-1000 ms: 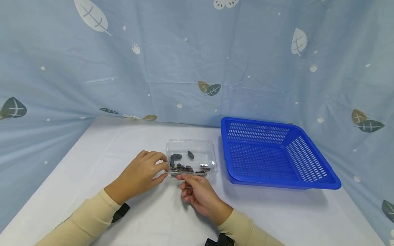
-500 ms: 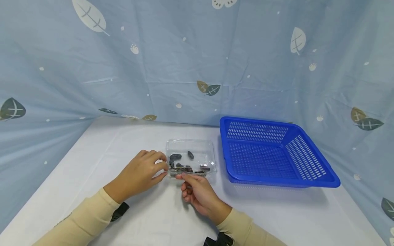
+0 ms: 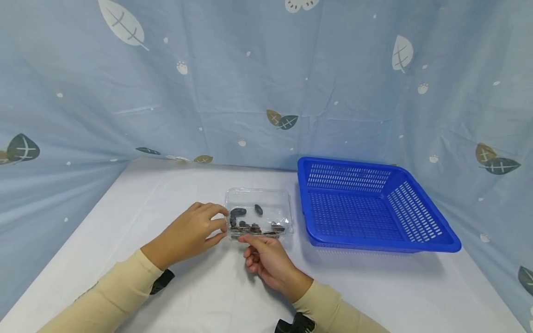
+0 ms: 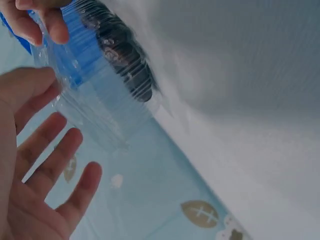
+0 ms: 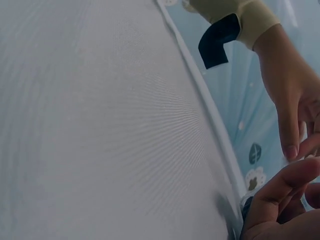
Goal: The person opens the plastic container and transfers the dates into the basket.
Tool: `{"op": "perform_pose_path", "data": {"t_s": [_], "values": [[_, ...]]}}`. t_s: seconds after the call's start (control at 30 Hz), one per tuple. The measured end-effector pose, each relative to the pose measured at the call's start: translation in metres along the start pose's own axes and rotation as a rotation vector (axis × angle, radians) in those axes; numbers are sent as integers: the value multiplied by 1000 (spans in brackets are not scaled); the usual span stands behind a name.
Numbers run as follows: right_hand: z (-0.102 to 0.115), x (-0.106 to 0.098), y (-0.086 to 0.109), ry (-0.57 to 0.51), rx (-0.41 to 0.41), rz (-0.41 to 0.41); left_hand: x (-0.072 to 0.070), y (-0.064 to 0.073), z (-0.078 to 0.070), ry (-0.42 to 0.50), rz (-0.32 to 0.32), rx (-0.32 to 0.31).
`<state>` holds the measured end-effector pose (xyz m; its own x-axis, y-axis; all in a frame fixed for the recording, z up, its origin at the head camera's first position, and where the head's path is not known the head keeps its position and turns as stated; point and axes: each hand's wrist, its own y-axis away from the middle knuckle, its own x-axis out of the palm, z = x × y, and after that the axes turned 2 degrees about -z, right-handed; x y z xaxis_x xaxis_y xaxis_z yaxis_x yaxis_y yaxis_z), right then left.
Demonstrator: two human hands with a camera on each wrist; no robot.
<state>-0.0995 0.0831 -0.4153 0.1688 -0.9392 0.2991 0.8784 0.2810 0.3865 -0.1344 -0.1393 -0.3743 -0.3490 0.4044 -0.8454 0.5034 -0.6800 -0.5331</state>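
Observation:
A clear plastic clamshell box [image 3: 270, 198] sits on the white table, with several dark, oblong, date-like pieces [image 3: 258, 210] inside, most of them toward its front. At the box's front left corner, my left hand [image 3: 187, 233] pinches the rim between thumb and forefinger; its other fingers spread loosely in the left wrist view. My right hand [image 3: 270, 264] holds the front edge with thumb and forefinger, the remaining fingers curled below. Seen from the left wrist, dark pieces [image 4: 125, 60] show through the ribbed wall. The right wrist view hides most of the box behind fingers.
A blue perforated plastic basket [image 3: 354, 247] stands just right of the box. White cloth [image 3: 179, 305] covers the table, and a light blue printed curtain [image 3: 233, 78] hangs along the back and sides.
Both hands keep their places at the box's front edge, the left one shifting only a hair. Box, dark pieces and basket stay where they were; the head view drifts slightly.

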Motion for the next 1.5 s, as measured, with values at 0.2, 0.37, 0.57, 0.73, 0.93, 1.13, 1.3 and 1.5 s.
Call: {"op": "perform_pose_path", "data": {"t_s": [0.2,0.37,0.57,0.73,0.93,1.13,1.3,1.5], "values": [[-1,1,-2,12,22,-12,4,-4,5,98,12,47],[0,1,-1,0,39,-22,8,-10,5,27,0,149],[2,0,2,-42,42,-9,8,-16,0,-124,20,244],[1,-1,2,-48,46,-1,8,-16,0,-117,37,242],[1,-3,1,-46,49,-9,7,-14,2,-31,35,201],[-1,-2,4,-44,64,-5,9,-9,0,-5,-18,184],[-2,0,6,-33,67,21,7,-9,-1,-2,-21,153],[6,-7,19,-3,83,68,3,-26,-11,-93,112,120]]}}
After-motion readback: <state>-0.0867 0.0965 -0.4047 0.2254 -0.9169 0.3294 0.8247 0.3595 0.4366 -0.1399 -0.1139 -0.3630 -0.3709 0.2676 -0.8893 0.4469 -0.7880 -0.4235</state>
